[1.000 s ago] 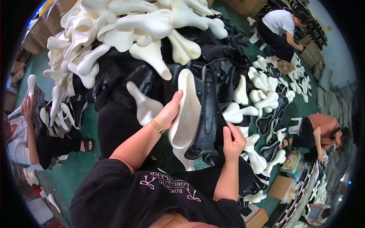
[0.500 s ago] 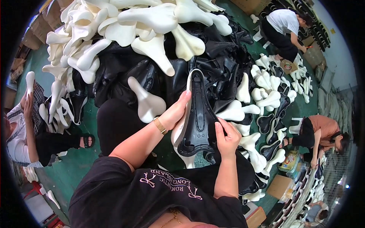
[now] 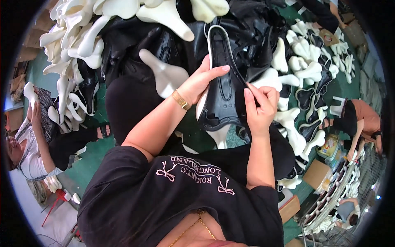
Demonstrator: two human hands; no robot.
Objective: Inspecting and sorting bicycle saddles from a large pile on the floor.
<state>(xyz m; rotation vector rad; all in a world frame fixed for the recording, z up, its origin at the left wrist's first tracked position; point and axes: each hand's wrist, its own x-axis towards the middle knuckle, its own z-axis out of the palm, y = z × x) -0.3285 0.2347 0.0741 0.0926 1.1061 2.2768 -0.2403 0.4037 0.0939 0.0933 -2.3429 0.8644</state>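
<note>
A bicycle saddle (image 3: 224, 108) is held up in front of me with its underside showing: a black plastic base edged by a white padded body. Its narrow nose points away from me. My left hand (image 3: 200, 84) grips the saddle's left side, thumb laid over the black base and the fingers hidden behind. At the right edge, my right hand (image 3: 262, 108) closes thumb and forefinger on the rim, the other fingers curled. Left of the saddle, a loose white saddle pad (image 3: 166, 76) rests near my left knee.
White saddle pads (image 3: 119, 8) and black covers or bases (image 3: 131, 53) are heaped beyond my knees. More saddle parts (image 3: 302, 68) lie on the green floor at right. Co-workers sit at left and right; the left one holds a white pad (image 3: 30, 94). A cardboard box (image 3: 317, 175) stands lower right.
My view has tilted, so the scene sits higher. My left thumb has moved from the saddle's edge onto the black base. The right hand still works at the right rim.
</note>
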